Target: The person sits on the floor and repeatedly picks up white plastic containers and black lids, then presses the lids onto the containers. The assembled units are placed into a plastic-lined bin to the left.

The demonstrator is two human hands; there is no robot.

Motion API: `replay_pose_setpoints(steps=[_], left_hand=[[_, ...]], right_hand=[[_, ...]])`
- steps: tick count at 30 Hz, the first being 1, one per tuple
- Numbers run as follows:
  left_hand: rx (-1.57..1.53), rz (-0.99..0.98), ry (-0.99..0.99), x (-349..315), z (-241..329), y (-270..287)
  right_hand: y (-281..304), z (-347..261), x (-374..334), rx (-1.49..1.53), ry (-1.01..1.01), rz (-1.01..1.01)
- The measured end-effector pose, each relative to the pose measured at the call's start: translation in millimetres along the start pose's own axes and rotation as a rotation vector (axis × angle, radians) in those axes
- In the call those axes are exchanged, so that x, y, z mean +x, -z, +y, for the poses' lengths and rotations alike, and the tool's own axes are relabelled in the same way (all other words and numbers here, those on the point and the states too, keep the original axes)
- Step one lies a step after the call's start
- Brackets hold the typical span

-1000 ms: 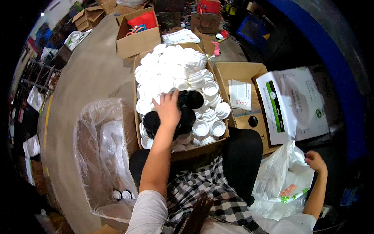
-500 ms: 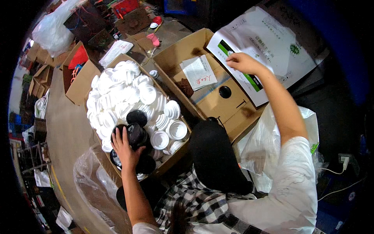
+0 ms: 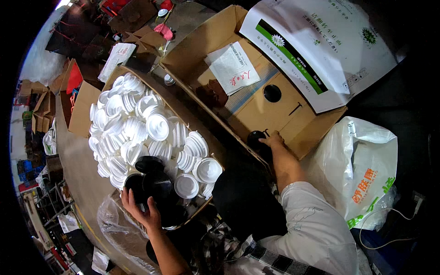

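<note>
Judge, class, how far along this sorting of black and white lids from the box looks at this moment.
Done: little that shows; one black lid sits in the right-hand cardboard box, under the right hand. In hand: the left hand grips a cluster of black lids at the near end of the lid box. Left: the heap of white lids fills most of that box, so it looks early.

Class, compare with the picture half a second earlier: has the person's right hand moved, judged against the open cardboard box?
Yes. The right hand has drawn back from the box's far flap to the near edge of the cardboard box, now touching a small black lid.
</note>
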State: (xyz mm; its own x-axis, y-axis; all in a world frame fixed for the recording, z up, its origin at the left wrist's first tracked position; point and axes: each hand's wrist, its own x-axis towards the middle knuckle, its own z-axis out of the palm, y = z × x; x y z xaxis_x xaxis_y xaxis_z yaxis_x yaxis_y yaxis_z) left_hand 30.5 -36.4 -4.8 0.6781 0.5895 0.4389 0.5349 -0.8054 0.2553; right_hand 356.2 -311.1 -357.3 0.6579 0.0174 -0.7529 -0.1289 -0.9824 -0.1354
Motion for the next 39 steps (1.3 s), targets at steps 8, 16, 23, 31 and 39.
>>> replay_pose_setpoints(steps=[8,16,23,31,39], left_hand=[[-0.007,0.049,-0.096,18.0,4.1,-16.9],[-0.039,0.133,-0.117,8.2,-1.1,-3.2],[-0.477,0.076,-0.017,6.8,27.8,10.4],[-2.124,-0.664,0.92,-27.3,83.5,10.8],[-1.78,-0.687,0.937,-55.0,90.1,31.4]], right_hand=[[-19.6,26.6,-11.0,-0.001,-0.05,0.06],[23.9,-24.3,-51.4,0.298,0.034,0.288],[96.3,-91.1,-107.4,0.929,0.782,0.657],[171.3,-163.1,-364.4,0.514,1.859,0.306],[133.6,-146.5,-443.5,0.501,1.978,-0.053]])
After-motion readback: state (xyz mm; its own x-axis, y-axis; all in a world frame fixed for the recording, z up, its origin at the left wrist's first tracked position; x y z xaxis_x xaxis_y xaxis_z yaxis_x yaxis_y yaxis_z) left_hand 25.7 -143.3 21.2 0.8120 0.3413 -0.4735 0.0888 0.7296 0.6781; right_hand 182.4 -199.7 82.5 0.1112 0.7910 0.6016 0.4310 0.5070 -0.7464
